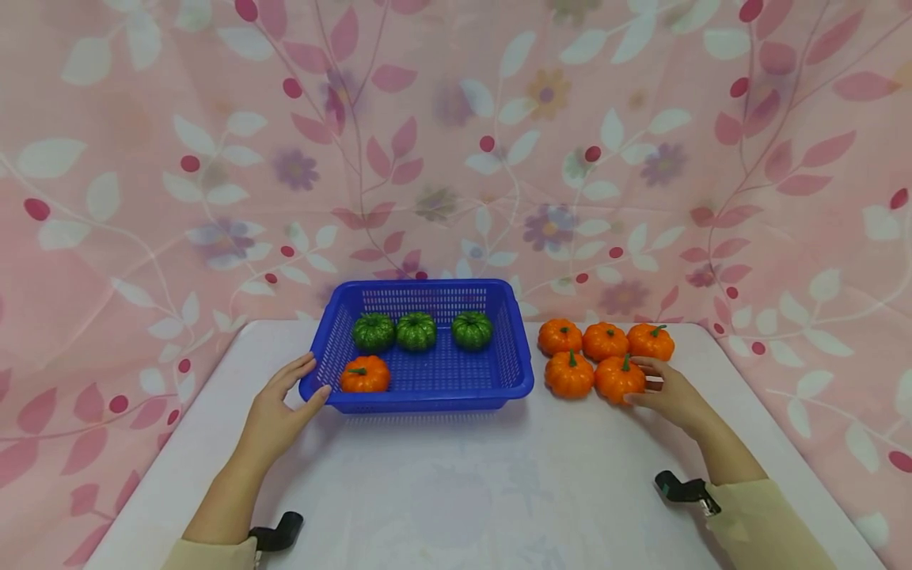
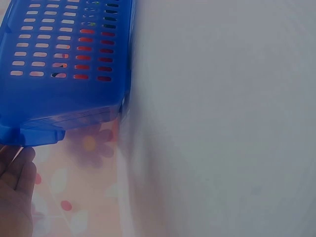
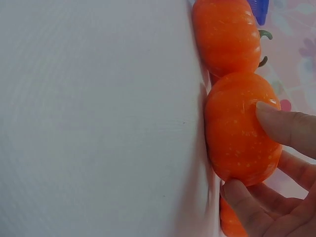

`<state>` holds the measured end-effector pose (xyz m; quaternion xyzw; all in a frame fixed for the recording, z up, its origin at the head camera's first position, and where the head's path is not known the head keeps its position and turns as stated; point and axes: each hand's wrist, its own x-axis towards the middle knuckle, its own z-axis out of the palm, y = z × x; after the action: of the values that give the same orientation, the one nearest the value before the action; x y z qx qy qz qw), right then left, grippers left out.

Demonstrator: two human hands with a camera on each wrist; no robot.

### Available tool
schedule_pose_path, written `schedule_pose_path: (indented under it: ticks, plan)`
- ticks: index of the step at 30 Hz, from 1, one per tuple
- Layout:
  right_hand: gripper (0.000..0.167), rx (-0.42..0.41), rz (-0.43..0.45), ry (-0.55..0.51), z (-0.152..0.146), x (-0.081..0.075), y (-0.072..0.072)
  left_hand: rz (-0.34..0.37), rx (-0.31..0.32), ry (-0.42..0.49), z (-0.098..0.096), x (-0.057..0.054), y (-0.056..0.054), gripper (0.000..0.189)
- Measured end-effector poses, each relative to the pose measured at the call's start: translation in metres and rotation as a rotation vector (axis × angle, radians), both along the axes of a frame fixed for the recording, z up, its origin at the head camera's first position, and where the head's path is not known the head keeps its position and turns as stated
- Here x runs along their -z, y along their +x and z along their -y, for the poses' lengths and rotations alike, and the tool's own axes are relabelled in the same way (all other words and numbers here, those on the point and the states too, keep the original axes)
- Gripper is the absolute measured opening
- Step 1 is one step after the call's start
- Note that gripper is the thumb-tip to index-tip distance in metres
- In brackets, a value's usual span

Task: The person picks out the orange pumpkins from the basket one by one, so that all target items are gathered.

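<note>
A blue plastic basket (image 1: 427, 400) stands on the table, with three green pumpkins (image 1: 416, 331) along its back and one orange pumpkin (image 1: 366, 374) in its front left corner. My left hand (image 1: 274, 416) is at the basket's left end, fingers nearly straight and fingertips at the rim; the left wrist view shows its fingers (image 2: 25, 170) right by the rim's edge. To the right of the basket, my right hand (image 1: 670, 396) holds the front right orange pumpkin (image 1: 618, 378) of a small group. In the right wrist view, the thumb (image 3: 281, 123) presses its near side while fingers curve around it.
Several more orange pumpkins (image 1: 606, 341) sit close together beside the held one, right of the basket. A white cloth covers the table (image 1: 456, 491). Behind it hangs a pink floral curtain (image 1: 456, 158). Black wrist mounts (image 1: 279, 532) stick out at both sleeves.
</note>
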<state>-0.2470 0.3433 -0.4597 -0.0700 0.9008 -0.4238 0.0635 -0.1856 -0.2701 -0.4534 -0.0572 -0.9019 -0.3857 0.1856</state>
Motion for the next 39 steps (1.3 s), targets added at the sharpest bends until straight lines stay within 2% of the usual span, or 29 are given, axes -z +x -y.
schedule_pose_path:
  ticks: [10, 14, 18, 27, 34, 39]
  plan:
    - [0.074, 0.0, 0.009, 0.0, 0.001, -0.004, 0.002, -0.008, 0.001, -0.003, -0.001, -0.001, 0.0, 0.061]
    - [0.077, 0.006, 0.002, 0.023, 0.0, -0.01, 0.005, -0.01, 0.003, -0.003, -0.001, -0.001, 0.0, 0.061]
    - [0.078, 0.03, -0.007, 0.048, -0.002, -0.023, 0.01, -0.002, 0.009, 0.003, -0.002, -0.001, 0.001, 0.061]
    - [0.076, 0.053, -0.016, -0.009, 0.01, -0.058, 0.021, -0.002, 0.004, 0.008, -0.003, -0.001, 0.002, 0.061]
    - [0.059, 0.093, -0.138, -0.048, 0.039, -0.08, 0.03, 0.004, 0.0, 0.008, -0.006, -0.004, 0.003, 0.059]
    - [0.049, 0.102, -0.238, -0.128, 0.071, -0.09, 0.032, 0.002, -0.004, 0.016, -0.005, -0.004, 0.004, 0.059]
